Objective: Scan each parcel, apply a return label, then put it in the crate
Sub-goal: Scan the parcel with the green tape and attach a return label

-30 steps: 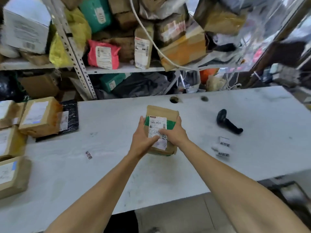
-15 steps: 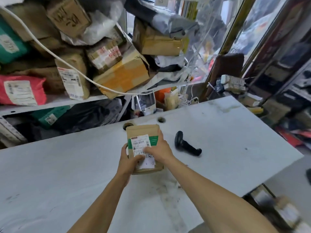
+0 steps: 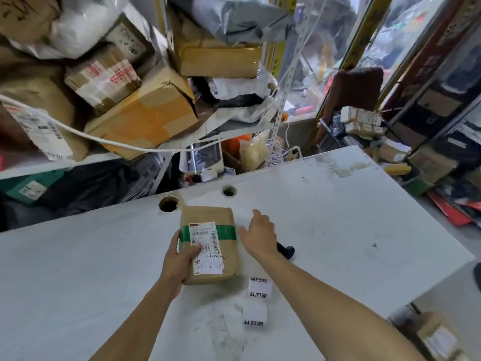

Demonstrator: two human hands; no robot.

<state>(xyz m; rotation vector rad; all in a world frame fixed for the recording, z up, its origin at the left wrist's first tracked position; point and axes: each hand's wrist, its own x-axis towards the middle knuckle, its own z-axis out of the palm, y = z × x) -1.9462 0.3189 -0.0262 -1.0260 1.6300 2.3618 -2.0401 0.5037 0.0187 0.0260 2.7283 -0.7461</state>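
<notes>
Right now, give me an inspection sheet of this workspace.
Surface: white table, scuffed, with two round holes near its far edge.
Job's things: brown parcel lying flat, green tape and a white label on top; return labels on the table near it; black scanner mostly hidden behind the right hand.
Clutter: boxes and bags piled on the shelf behind the table.
Hands: left hand holds the parcel's left edge, thumb on the label; right hand open over the scanner, holding nothing.
Cables: white cable hanging across the shelf.
Surroundings: window at right, more parcels on the floor; crate not seen.
</notes>
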